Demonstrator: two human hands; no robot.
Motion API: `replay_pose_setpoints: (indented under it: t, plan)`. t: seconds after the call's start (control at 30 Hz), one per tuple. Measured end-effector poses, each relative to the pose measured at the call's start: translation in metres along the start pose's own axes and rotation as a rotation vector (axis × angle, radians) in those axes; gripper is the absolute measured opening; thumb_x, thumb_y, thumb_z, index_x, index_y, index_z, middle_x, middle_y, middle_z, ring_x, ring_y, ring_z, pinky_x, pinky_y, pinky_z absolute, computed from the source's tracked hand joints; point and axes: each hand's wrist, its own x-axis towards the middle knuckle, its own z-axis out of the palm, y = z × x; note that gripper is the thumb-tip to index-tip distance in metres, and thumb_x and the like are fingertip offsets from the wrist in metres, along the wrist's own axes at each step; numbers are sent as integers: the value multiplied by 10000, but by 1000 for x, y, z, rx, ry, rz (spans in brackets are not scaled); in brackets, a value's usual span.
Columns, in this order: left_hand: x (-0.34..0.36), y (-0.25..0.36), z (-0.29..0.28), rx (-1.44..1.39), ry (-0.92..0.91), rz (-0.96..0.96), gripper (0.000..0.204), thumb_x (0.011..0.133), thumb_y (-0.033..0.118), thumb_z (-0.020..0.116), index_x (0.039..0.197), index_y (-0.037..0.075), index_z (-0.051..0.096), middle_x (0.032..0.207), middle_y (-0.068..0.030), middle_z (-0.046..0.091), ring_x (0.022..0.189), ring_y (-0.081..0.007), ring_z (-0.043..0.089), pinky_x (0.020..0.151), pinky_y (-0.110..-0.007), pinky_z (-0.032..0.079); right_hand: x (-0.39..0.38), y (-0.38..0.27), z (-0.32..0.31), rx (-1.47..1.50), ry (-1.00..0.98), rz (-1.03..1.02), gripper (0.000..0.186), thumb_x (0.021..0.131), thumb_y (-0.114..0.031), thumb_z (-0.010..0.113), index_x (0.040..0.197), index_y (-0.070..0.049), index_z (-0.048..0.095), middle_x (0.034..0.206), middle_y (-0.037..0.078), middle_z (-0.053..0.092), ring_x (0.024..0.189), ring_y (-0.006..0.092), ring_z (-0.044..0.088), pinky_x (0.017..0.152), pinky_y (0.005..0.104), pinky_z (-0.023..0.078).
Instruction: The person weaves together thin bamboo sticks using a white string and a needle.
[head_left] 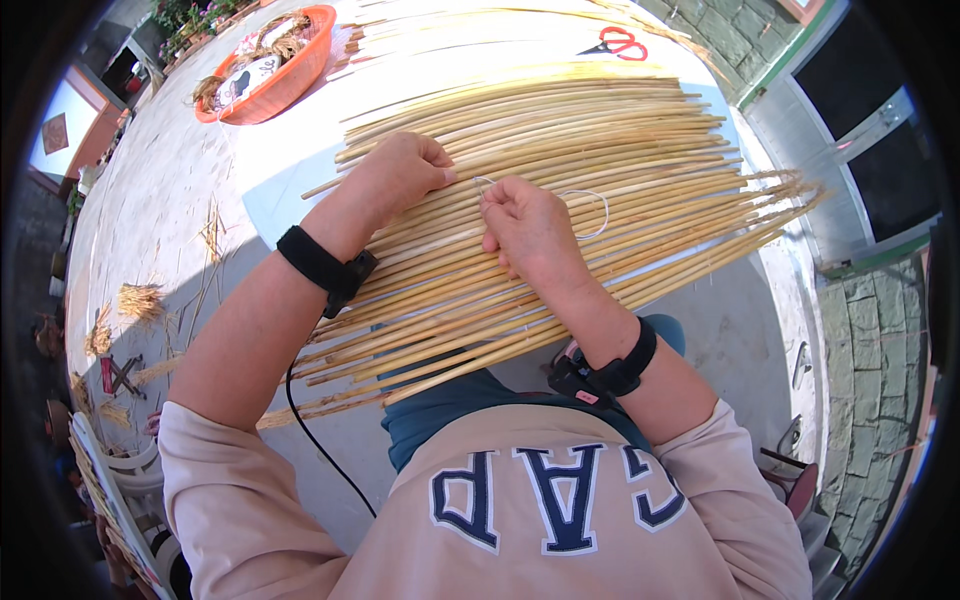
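Note:
A mat of long yellow stalks (pixel 640 190) lies side by side across the table, its near part reaching over my lap. My left hand (pixel 400 178) rests on the left part of the stalks, thumb and fingers pinched together; what is between them is hidden. Close to its right, my right hand (pixel 532 228) is closed with its fingertips on a thin white cord (pixel 606 212). The cord makes a small loop above these fingertips and a larger one right of the hand, lying over the stalks.
Red-handled scissors (pixel 625 44) lie at the table's far right. More loose stalks (pixel 430 30) are at the far side. An orange basket (pixel 318 62) with a white bag and brown fibre stands at the far left. Straw bundles (pixel 140 300) lie on the ground at left.

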Motion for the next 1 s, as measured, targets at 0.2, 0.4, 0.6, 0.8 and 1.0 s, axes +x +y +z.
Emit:
replay_pose_setpoints:
  t: [0.2, 0.4, 0.6, 0.8, 1.0]
  plan:
    - [3, -7, 8, 143, 49, 24, 217, 737, 203, 626, 824, 5, 643, 700, -173, 611, 661, -268, 589, 630, -358, 456, 2, 11, 3, -7, 61, -121, 115, 819, -88, 527, 778, 16, 557, 543, 30, 543, 427, 59, 474, 377, 196, 351]
    - [1, -4, 11, 158, 40, -10, 223, 729, 211, 619, 821, 10, 650, 718, -202, 609, 693, -306, 600, 657, -373, 462, 2, 8, 2, 92, 88, -111, 91, 717, -60, 552, 668, 15, 569, 492, 92, 549, 436, 146, 560, 454, 258, 442]
    - [1, -3, 16, 209, 63, 0, 225, 724, 215, 612, 807, 9, 650, 740, -203, 612, 725, -320, 600, 677, -378, 467, -1, 0, -4, 122, 39, -13, 78, 739, -62, 550, 696, 1, 569, 492, 47, 529, 413, 86, 505, 385, 219, 381]
    - [2, -8, 15, 288, 133, 39, 220, 734, 202, 588, 802, -2, 641, 759, -204, 613, 751, -328, 599, 692, -379, 467, -11, 1, -2, 113, -7, -50, 75, 742, -51, 549, 691, 3, 562, 489, 26, 522, 405, 63, 484, 371, 203, 364]
    - [5, -6, 13, 211, 60, 27, 198, 776, 174, 609, 838, -14, 605, 670, -96, 577, 632, -166, 516, 604, -311, 413, -1, 4, -8, 222, 63, -64, 85, 770, -67, 553, 726, 4, 568, 498, 16, 524, 415, 49, 476, 375, 196, 350]
